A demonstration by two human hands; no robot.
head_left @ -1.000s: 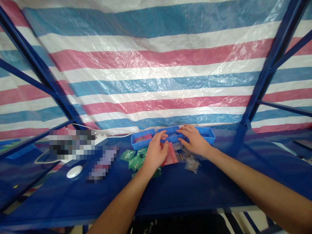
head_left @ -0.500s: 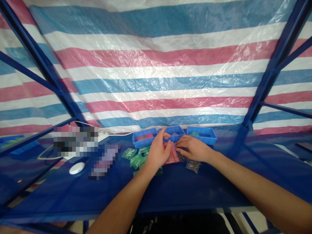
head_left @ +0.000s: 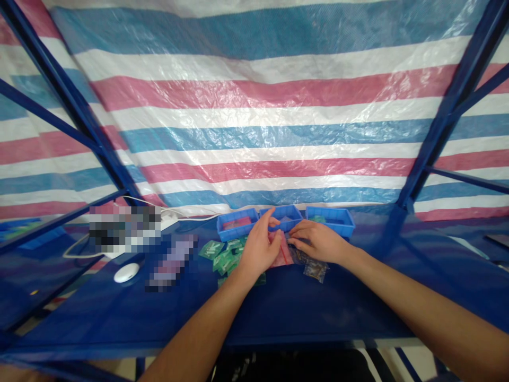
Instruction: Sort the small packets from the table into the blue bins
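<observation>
My left hand is over the pink plastic bags, its thumb and index finger spread apart and its other fingers partly hidden. Green plastic bags with small pale pieces inside lie in a loose pile to its left and partly under it. My right hand rests with fingers stretched toward the pink bags and the thumb apart from them. Beneath and in front of it are clear bags holding small dark or brassy parts. Whether its fingertips touch a bag is hard to make out.
Three blue trays stand along the back: the left one with pink bags, the middle one, and the right one with something green. A white round object, blurred items and cables lie left on the blue table. Blue posts frame both sides.
Almost nothing differs. The whole view has shifted very slightly, while both hands keep nearly the same place and pose over the bags.
</observation>
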